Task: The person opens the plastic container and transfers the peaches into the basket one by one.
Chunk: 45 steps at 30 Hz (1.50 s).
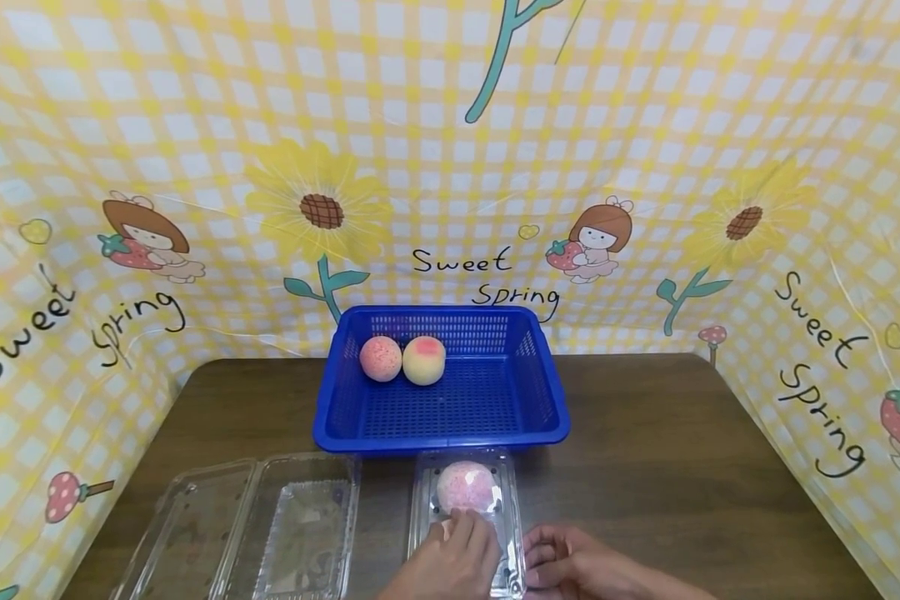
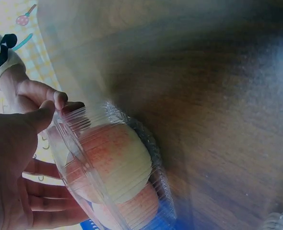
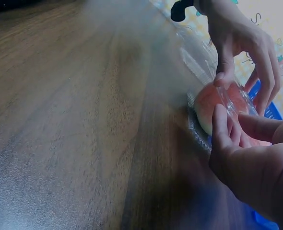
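Note:
A lidded clear plastic clamshell box stands on the table before me, its lid down over two peaches. One peach shows through the lid at the far end; the nearer peach is mostly behind my left hand in the head view. My left hand lies over the lid, fingers fairly straight across the top and thumb at the right rim. At that same rim my right hand pinches the edge between thumb and fingers, as the right wrist view shows.
A blue plastic basket stands behind the box, holding a pink peach and a yellowish peach at its left. An open clear clamshell lies on the left of the brown table. A checked cloth surrounds the table's back and sides.

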Each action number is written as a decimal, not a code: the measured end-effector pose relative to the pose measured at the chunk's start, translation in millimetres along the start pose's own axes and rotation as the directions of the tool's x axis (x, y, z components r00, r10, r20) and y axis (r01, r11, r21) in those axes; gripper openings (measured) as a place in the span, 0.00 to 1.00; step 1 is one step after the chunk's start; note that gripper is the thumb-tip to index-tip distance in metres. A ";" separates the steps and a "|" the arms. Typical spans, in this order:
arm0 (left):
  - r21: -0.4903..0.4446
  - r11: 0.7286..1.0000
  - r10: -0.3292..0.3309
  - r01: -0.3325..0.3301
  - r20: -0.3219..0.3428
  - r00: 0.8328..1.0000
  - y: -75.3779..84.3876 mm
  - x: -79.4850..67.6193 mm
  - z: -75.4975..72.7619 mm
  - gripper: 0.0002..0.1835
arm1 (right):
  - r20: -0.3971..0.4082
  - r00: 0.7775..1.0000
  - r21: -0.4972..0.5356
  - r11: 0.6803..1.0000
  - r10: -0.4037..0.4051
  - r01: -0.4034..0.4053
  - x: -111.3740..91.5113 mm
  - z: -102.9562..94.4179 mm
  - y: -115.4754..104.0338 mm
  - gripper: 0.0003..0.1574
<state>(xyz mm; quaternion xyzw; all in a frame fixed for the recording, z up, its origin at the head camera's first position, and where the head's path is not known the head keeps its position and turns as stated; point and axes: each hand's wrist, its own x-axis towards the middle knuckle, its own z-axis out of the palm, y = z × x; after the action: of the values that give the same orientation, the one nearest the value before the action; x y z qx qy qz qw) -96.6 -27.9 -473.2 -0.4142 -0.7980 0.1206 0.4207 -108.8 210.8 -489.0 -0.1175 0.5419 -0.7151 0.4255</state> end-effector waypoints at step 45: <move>0.134 0.987 0.064 -0.089 0.178 0.982 22.3 0.4 -12.2 0.33 | -0.170 0.985 0.032 0.999 -0.035 0.041 -1.6 11.4 8.3 0.11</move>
<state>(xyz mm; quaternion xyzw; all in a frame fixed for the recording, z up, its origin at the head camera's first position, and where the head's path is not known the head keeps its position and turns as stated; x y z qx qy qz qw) -74.8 -15.5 -477.5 -0.4016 -0.8046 0.2285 0.3730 -96.7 203.9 -491.4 -0.0588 0.5612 -0.7399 0.3662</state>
